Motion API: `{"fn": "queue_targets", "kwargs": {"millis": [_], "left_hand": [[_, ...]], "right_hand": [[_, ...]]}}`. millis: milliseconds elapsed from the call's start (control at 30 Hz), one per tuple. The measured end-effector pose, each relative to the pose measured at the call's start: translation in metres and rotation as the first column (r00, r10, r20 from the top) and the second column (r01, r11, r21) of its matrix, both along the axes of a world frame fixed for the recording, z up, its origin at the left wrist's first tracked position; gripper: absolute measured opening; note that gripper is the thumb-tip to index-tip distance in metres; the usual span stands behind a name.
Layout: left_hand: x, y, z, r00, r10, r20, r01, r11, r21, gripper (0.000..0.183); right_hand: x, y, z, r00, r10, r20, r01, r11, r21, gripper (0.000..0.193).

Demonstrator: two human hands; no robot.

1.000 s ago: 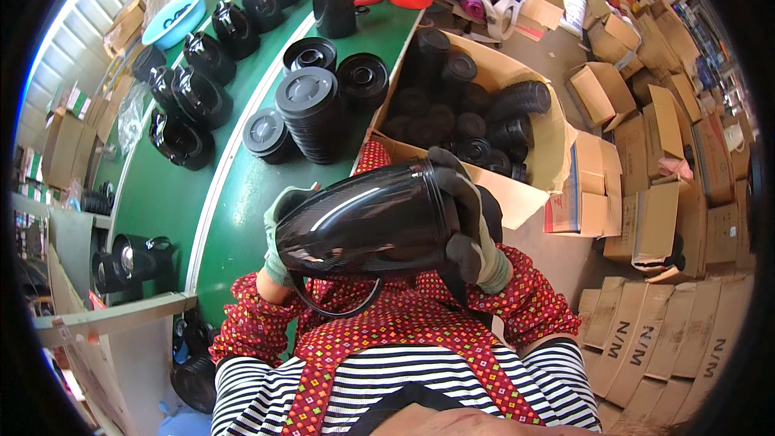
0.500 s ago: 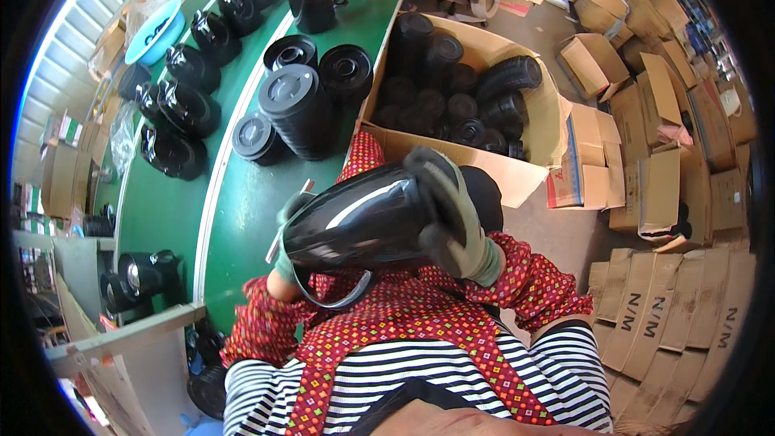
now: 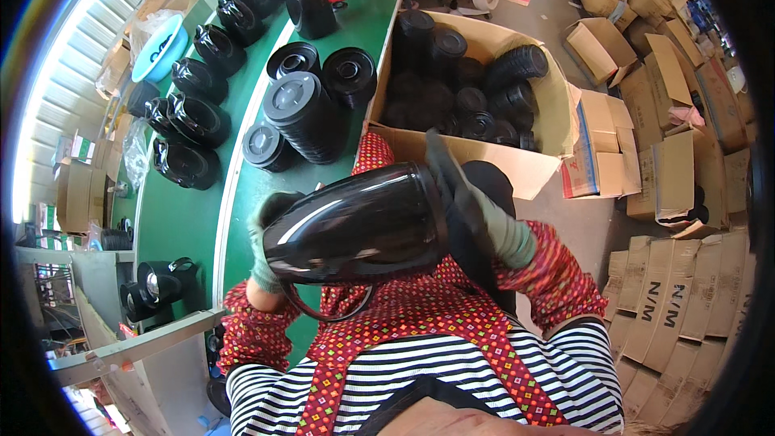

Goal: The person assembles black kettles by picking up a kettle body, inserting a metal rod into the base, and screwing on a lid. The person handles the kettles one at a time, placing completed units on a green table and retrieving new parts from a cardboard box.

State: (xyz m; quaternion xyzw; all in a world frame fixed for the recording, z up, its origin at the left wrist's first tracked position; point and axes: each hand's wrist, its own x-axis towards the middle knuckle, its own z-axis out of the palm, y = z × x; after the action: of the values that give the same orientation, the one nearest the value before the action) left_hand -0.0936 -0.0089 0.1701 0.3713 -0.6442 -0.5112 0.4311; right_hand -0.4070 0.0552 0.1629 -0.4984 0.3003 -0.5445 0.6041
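A glossy black jug (image 3: 355,226) lies on its side in front of my chest, its looped handle hanging below. My gloved left hand (image 3: 266,234) grips it at the left end, its fingers partly hidden behind the jug. At the other end, by the wide round base, my gloved right hand (image 3: 480,214) is held with fingers stretched out and palm facing the base. Motion smears it, and whether it touches the jug I cannot tell. Beyond the jug, stacked round black discs (image 3: 299,105) stand on the green table (image 3: 254,186).
Several black jugs (image 3: 194,121) line the table's left side, near a light blue basin (image 3: 160,48). An open carton (image 3: 500,165) of stacked black round parts stands beyond my right hand. Flattened cartons (image 3: 662,299) are piled at the right. A metal rail (image 3: 137,347) runs at the lower left.
My right hand has shifted right, its fingers now straighter and off the jug's side. The jug has moved slightly left and down with my left hand.
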Motion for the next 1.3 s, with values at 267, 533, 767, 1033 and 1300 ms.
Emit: {"fn": "queue_targets", "kwargs": {"millis": [267, 533, 767, 1033, 1300], "left_hand": [[-0.003, -0.004, 0.024, 0.897, 0.165, 0.409, 0.272, 0.523, -0.808, 0.064], [0.005, 0.004, -0.047, 0.999, -0.041, -0.032, 0.043, 0.997, 0.065, 0.07], [-0.018, -0.001, 0.021, 0.873, 0.088, 0.481, 0.204, 0.828, -0.522, 0.053], [-0.012, -0.008, -0.042, 0.996, -0.066, -0.068, 0.08, 0.968, 0.237, 0.049], [-0.018, -0.024, 0.003, 0.933, 0.097, 0.346, 0.048, 0.921, -0.386, 0.045]], "right_hand": [[-0.007, 0.01, -0.042, 0.801, -0.032, 0.598, -0.329, 0.811, 0.484, 0.081], [0.023, 0.03, -0.039, 0.956, -0.264, 0.126, 0.286, 0.932, -0.223, 0.089], [0.001, 0.013, -0.035, 0.881, -0.138, 0.453, -0.175, 0.795, 0.581, 0.086], [0.019, 0.022, -0.061, 0.934, -0.279, 0.221, 0.313, 0.94, -0.134, 0.067], [0.019, 0.003, -0.069, 0.87, -0.289, 0.399, 0.213, 0.951, 0.225, 0.051]]}}
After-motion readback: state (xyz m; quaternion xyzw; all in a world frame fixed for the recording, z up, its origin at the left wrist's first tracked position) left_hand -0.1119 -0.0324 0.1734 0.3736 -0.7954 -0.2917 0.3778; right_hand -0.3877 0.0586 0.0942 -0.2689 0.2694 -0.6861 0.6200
